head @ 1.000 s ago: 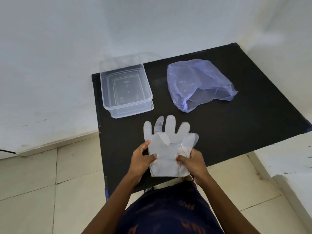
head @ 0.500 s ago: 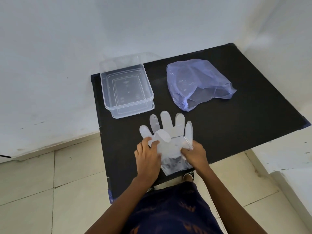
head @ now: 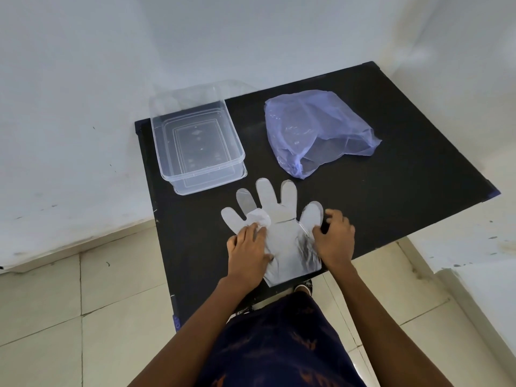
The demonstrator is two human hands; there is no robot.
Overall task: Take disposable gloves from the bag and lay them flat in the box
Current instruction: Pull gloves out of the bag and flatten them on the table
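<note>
Pale floor tiles and a white wall frame our black counter, which we stand against at its near edge so that everything sits within an easy reach.

Nearest to us lies the glove, a thin clear one spread fingers-away on the counter, its cuff hanging just over the near edge. We judge that we have laid it here to flatten it before it goes into the box, since film this light wrinkles and clings. Our left hand rests flat on the glove's left side, fingers fairly straight and pressing down near a small crumpled fold beside the glove's thumb; it pins the film and grips nothing. Our right hand sits at the glove's right edge with its fingers curled, fingertips at the rim beside the outer finger; whether it pinches the film or only touches it we cannot tell. One hand anchoring while the other works the far side is, we think, how the creases get drawn out.

Farther off to the left stands the box, clear, open and apparently seated on its own lid, with no glove in it yet. To its right, well apart from our hands, the bluish bag slumps with its mouth towards us.
</note>
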